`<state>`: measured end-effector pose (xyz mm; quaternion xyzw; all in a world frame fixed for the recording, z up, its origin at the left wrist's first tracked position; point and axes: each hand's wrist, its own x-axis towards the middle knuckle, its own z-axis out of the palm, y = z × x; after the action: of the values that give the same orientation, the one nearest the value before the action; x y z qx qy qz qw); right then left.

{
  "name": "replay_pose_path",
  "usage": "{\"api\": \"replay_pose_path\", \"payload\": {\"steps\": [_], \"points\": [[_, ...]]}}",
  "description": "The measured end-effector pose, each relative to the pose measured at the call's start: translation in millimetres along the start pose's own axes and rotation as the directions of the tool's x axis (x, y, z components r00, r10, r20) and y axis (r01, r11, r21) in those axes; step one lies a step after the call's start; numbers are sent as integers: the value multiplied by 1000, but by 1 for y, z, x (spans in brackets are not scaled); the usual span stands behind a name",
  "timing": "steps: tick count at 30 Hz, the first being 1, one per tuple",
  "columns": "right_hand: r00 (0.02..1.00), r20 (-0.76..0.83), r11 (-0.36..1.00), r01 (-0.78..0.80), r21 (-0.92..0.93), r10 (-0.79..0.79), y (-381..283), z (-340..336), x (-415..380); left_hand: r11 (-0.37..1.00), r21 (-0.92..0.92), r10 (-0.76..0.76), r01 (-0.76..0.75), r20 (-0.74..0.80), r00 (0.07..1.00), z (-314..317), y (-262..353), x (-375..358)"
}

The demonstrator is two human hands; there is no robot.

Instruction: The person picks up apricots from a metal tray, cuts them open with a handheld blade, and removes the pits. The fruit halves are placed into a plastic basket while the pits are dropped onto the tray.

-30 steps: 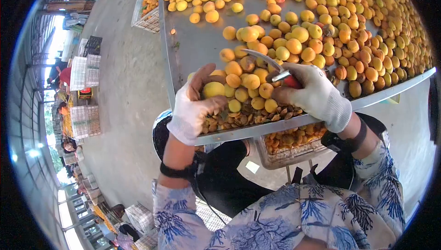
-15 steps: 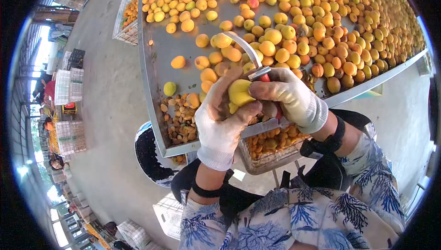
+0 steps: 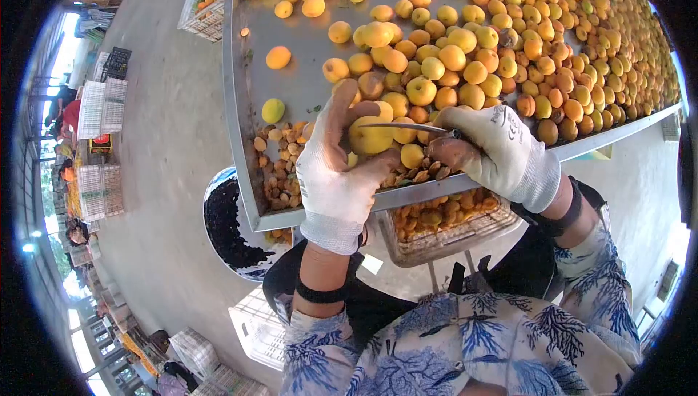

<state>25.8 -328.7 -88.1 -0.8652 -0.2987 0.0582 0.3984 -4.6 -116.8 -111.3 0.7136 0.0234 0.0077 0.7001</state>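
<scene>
I am sitting at the near edge of a big metal sorting table [image 3: 291,69], and most of it is carrying whole apricots [image 3: 509,40], thick toward the far and right edges and thinner at the left edge. Under the near edge a wire crate [image 3: 451,225] is holding apricot halves [image 3: 436,216], and at the near left corner a dark basin [image 3: 229,225] is standing on the floor. Along the near edge, between the corner and my hands, a heap of brown apricot pits [image 3: 280,167] is lying. So I am judging that a part is already cut and pitted, but the far larger part is waiting whole on the table.

My left hand [image 3: 334,170], in a white glove, is gripping one yellow apricot [image 3: 369,136] just above the near edge. My right hand [image 3: 502,152], also gloved, is clenched around a small curved knife [image 3: 407,128], and its blade is lying across the top of this fruit, touching it.

On the back of the right glove some dark printed letters are showing, but they are too small for me to read.
</scene>
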Motion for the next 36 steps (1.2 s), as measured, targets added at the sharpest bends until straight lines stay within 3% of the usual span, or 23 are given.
{"api": "replay_pose_path", "payload": {"steps": [5,9,12,15,19,22,26,27,30,33,36], "points": [[999,29,998,27,-50,-26,-4,2,0,998,67,3,-4,13,1000,2,9,-4],[993,102,989,-36,-146,52,-6,3,-1,992,129,6,-12,47,999,0,12,-4],[989,129,983,-50,-177,73,-7,3,-2,998,-8,-58,58,24,998,2,9,-5],[986,145,979,-56,-198,86,-8,4,-2,994,85,-70,67,32,997,1,11,-5],[982,179,983,-27,-180,60,-1,6,-5,995,33,-97,95,61,993,2,10,-6],[969,219,979,-71,-191,114,-4,6,-4,991,-21,-132,133,48,990,3,13,-8],[970,214,992,-98,-76,113,-3,20,-4,911,-368,-184,188,47,982,3,13,-8],[979,169,993,-117,-5,116,-4,26,-3,845,-501,-188,188,51,981,3,12,-7],[995,32,991,-95,97,92,-9,40,2,743,-651,-216,159,-8,976,10,4,-3],[986,-1,984,-168,63,168,-8,46,4,751,-651,-175,109,-37,984,15,-1,-2],[989,-59,990,-134,41,136,-12,41,7,764,-641,-158,79,-66,985,18,-7,-4]]}}
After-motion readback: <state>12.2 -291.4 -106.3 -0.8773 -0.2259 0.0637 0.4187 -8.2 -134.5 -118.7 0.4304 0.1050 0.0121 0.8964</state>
